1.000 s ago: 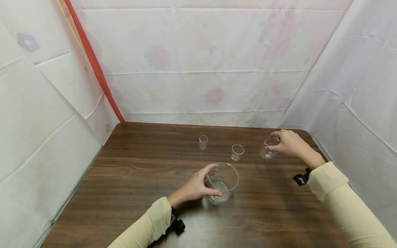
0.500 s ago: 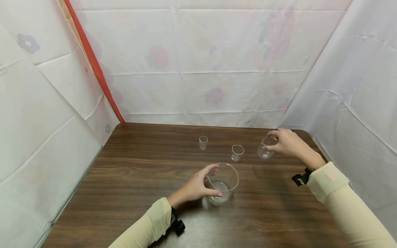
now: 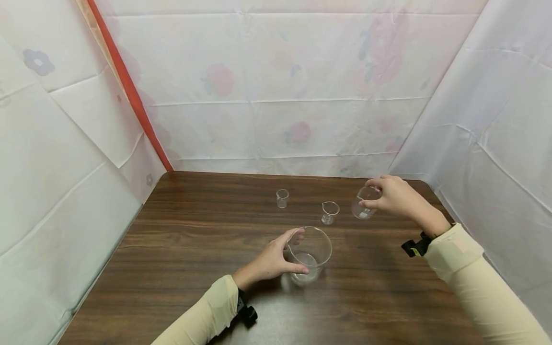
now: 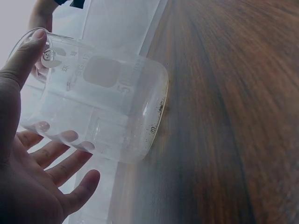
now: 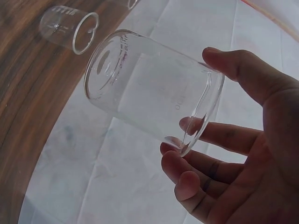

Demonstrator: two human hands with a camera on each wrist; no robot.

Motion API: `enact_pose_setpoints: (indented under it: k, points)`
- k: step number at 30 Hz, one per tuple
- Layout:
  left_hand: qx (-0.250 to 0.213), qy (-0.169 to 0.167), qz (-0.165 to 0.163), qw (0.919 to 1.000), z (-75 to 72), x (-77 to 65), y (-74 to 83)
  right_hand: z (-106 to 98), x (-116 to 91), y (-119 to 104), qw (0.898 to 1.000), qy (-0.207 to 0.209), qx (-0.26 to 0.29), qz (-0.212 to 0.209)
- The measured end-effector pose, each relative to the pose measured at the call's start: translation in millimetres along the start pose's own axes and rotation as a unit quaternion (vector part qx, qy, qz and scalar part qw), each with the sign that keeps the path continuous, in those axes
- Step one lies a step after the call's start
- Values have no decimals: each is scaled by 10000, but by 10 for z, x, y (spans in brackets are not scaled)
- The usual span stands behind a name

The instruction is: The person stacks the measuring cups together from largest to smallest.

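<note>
Near the middle of the table stands a large clear glass beaker (image 3: 318, 249), and my left hand (image 3: 269, 258) holds its left side, thumb in front and fingers behind. Printed markings show on its wall in the left wrist view. My right hand (image 3: 396, 197) grips a medium glass beaker (image 3: 361, 210) by the rim, thumb opposite the fingers. In the right wrist view this beaker (image 5: 145, 88) is raised off the wood. Just left of it, a smaller spouted beaker (image 3: 329, 215) stands on the table. The smallest beaker (image 3: 282, 199) stands further left and back.
The dark wooden table (image 3: 181, 258) has white printed cloth (image 3: 267, 129) hanging behind it and along both sides. A red strip (image 3: 129, 86) runs down the back left corner. Each wrist wears a small black camera.
My right hand has carried the medium beaker left and slightly up, towards the smaller spouted beaker. The left hand and the large beaker have stayed in place.
</note>
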State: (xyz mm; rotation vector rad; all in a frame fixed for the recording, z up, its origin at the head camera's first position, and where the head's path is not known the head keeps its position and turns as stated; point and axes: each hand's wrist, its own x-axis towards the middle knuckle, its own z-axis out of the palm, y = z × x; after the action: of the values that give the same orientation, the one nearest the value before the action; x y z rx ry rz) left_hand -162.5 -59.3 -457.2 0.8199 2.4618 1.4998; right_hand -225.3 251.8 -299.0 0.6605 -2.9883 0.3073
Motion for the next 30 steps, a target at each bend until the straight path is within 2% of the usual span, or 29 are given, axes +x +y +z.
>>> enact_pose_setpoints:
  k: [13,30]
  points:
    - [-5,2,-1,10000,3,-3,-2,-33,-7,-139,9999,-20,50,-129]
    - [18,38,52,10000,-4,-6,-33,-41,19,-330,9982,244,77,-549]
